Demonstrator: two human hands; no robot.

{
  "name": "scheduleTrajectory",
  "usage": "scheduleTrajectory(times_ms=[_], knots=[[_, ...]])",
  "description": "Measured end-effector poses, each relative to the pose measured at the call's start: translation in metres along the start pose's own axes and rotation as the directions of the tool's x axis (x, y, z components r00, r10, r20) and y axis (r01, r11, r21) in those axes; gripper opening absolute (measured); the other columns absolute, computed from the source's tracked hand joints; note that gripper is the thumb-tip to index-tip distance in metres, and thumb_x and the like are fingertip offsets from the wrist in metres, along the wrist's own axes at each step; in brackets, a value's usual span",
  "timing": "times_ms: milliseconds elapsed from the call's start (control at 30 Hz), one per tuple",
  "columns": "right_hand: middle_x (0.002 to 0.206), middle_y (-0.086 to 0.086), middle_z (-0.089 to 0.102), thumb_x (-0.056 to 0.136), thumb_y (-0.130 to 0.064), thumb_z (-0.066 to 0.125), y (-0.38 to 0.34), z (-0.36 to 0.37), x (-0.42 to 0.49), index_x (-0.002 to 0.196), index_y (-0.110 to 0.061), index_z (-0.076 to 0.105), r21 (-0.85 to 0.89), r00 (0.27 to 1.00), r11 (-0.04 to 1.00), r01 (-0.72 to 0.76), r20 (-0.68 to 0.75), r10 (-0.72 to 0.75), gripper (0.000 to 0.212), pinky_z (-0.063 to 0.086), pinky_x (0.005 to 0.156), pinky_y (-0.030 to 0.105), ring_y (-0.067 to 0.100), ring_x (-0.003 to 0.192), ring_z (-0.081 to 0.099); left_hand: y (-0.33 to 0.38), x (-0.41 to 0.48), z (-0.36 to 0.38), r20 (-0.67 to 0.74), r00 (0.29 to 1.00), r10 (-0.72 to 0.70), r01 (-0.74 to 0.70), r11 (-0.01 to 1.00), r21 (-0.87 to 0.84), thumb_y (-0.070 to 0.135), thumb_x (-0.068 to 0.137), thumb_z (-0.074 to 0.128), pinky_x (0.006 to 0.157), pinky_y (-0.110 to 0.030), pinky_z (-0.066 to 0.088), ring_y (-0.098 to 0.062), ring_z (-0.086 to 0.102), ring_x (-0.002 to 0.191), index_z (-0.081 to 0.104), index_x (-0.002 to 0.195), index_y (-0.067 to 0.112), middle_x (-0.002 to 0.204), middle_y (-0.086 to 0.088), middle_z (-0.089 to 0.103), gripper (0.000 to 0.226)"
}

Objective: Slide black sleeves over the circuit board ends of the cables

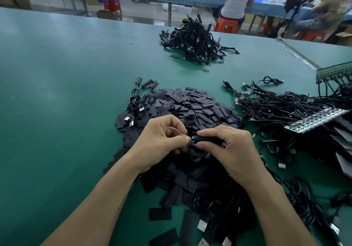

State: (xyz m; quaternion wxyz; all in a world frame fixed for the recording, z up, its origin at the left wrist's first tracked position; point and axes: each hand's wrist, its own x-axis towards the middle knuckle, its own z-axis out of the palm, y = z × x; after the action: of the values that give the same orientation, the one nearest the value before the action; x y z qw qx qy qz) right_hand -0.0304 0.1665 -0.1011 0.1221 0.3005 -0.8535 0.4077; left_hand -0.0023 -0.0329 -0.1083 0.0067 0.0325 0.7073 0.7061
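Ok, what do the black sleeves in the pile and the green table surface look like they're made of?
Sleeves: matte black, thin, pressed flat, likely soft plastic tubing such as heat-shrink; the sleeve in the right hand bulges into a round tube, so it flexes. Table top: green, smooth with a dull sheen from overhead light, probably a rubber or vinyl mat; which one is unclear.

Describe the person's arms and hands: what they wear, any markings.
The left hand and right hand are bare: no gloves, rings or tape. The left forearm and right forearm are bare too, with no sleeve, watch or band in view.
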Motion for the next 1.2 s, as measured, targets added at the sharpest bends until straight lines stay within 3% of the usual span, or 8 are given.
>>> scheduleTrajectory(times_ms=[133,400,767,1200], knots=[[0.087,-0.011,0.071,0.076,-0.019,0.083,0.0011,0.0006,-0.0001,0.097,-0.016,0.079,-0.052,1.000,0.998,0.024,0.004,-0.023,0.022,0.043,0.079,0.007,-0.001,0.084,0.064,0.0015,-0.0006,-0.0005,0.009,1.000,0.002,-0.002,1.000,-0.009,-0.004,0.082,0.076,0.055,-0.021,0.051,-0.016,0.067,0.061,0.067,0.071,0.028,0.068,-0.008,0.071,0.034],[0.087,-0.012,0.069,0.076,-0.018,0.083,0.0026,0.0005,0.0006,0.099,-0.015,0.078,-0.073,0.999,0.996,0.046,0.007,-0.046,0.023,0.040,0.078,0.003,-0.002,0.084,0.062,-0.0004,0.0012,0.0000,0.025,1.000,0.014,-0.014,1.000,0.001,-0.002,0.083,0.076,0.056,-0.021,0.051,-0.016,0.068,0.062,0.066,0.070,0.030,0.067,-0.006,0.071,0.036],[0.086,-0.014,0.068,0.081,-0.019,0.079,0.0060,0.0027,-0.0005,0.098,-0.016,0.078,-0.070,0.999,0.996,0.052,0.021,-0.050,0.017,0.042,0.080,0.006,-0.001,0.084,0.062,-0.0020,0.0012,0.0006,0.015,1.000,0.022,-0.022,1.000,0.016,-0.003,0.082,0.077,0.057,-0.021,0.053,-0.018,0.068,0.062,0.059,0.079,0.012,0.066,-0.008,0.070,0.023],[0.087,-0.016,0.067,0.074,-0.019,0.086,0.0051,0.0027,0.0005,0.099,-0.018,0.078,-0.051,0.999,0.998,0.024,0.030,-0.022,0.026,0.039,0.080,0.003,-0.004,0.086,0.062,-0.0017,0.0019,0.0022,0.022,1.000,0.008,-0.009,0.999,0.047,-0.002,0.084,0.076,0.057,-0.022,0.053,-0.017,0.068,0.062,0.060,0.081,0.010,0.066,-0.008,0.070,0.020]])
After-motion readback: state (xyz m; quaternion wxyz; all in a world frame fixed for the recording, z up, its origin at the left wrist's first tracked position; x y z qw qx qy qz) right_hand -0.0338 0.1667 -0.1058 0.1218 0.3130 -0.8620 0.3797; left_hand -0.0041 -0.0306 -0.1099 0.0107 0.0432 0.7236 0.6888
